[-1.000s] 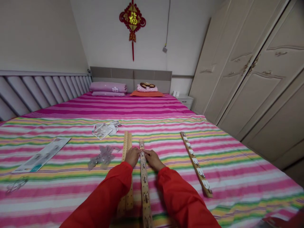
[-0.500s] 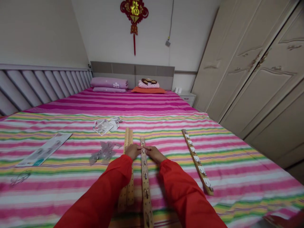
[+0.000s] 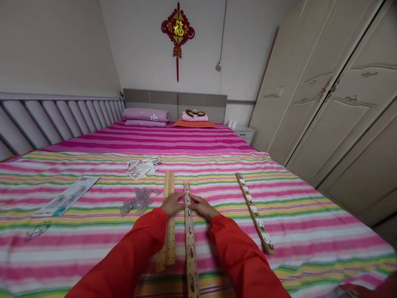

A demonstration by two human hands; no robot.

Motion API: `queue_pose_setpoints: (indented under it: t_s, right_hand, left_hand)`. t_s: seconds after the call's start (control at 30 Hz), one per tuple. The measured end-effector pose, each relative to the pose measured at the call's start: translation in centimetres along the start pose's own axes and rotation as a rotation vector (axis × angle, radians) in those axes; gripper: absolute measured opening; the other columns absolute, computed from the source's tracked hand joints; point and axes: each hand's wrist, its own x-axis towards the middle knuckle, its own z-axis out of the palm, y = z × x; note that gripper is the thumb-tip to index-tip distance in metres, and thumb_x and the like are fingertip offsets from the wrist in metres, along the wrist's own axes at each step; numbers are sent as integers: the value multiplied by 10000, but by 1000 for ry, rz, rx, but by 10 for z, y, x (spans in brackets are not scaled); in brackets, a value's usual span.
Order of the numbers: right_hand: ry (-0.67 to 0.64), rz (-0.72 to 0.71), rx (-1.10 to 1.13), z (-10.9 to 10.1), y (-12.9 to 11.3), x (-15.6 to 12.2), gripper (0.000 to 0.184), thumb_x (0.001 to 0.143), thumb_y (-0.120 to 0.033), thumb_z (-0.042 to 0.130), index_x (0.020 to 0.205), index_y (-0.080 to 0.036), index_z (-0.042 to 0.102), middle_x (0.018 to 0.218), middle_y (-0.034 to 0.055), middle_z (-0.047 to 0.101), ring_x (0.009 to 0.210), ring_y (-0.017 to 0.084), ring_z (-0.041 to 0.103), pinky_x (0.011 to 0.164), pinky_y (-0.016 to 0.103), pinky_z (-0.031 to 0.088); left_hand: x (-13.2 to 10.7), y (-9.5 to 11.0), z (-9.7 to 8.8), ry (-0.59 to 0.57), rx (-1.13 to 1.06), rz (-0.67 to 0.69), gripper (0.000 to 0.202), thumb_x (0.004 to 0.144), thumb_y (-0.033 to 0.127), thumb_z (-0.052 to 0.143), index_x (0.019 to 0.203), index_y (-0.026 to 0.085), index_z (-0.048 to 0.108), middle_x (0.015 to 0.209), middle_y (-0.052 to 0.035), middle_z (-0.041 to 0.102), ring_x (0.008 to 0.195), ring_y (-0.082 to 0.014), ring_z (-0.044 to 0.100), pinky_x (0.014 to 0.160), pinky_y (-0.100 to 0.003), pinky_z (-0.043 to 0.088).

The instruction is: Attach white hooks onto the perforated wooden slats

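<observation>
A long wooden strip (image 3: 191, 265) carrying a row of small metal hooks lies lengthwise in front of me. My left hand (image 3: 171, 204) has its fingertips against the left edge near the far end. From the opposite side my right hand (image 3: 203, 207) meets the same stretch, thumb and forefinger bent at the edge around a hook. Contact under the fingers is partly hidden. Two plain wooden strips with drilled holes (image 3: 170, 248) lie side by side just left, partly beneath my left hand and sleeve.
Farther right lies another wooden strip with white-backed hooks (image 3: 254, 211). To the left are clear plastic pieces (image 3: 139, 200), a heap of opened packaging (image 3: 142, 167), a flat hook package (image 3: 66, 196) and thin wire-like loops (image 3: 37, 230). Everything rests on a striped bed sheet (image 3: 102, 252).
The view has tilted up slightly. My fingertips, close together over the hooked strip before, are now a little farther apart along its two edges. The strips stay in place.
</observation>
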Motion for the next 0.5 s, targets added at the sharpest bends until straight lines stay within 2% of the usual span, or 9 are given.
queue_pose_setpoints:
  t_s: [0.13, 0.3, 0.5]
  right_hand:
    - [7, -1, -32, 2, 7, 2, 627, 596, -206, 712, 1216, -225, 617, 1123, 43, 664, 1015, 217, 595, 902, 374, 463]
    - [-6, -17, -17, 3, 12, 3, 653, 600, -216, 722, 1240, -206, 598, 1116, 56, 656, 1025, 225, 583, 920, 393, 453]
    - [13, 10, 27, 5, 23, 11, 649, 576, -171, 704, 1218, -187, 619, 1070, 48, 656, 982, 227, 589, 914, 373, 446]
  left_hand:
    - [-10, 2, 7, -54, -99, -11, 495, 675, 289, 668, 1158, 185, 631, 955, -31, 672, 888, -184, 605, 796, -269, 440]
    - [-8, -2, 16, -9, -133, -44, 427, 658, 244, 673, 1078, 169, 653, 823, 3, 634, 783, -149, 579, 737, -255, 430]
    - [-1, -13, 27, 61, -186, -119, 381, 579, 227, 736, 945, 184, 635, 841, -7, 646, 831, -157, 591, 769, -268, 443]
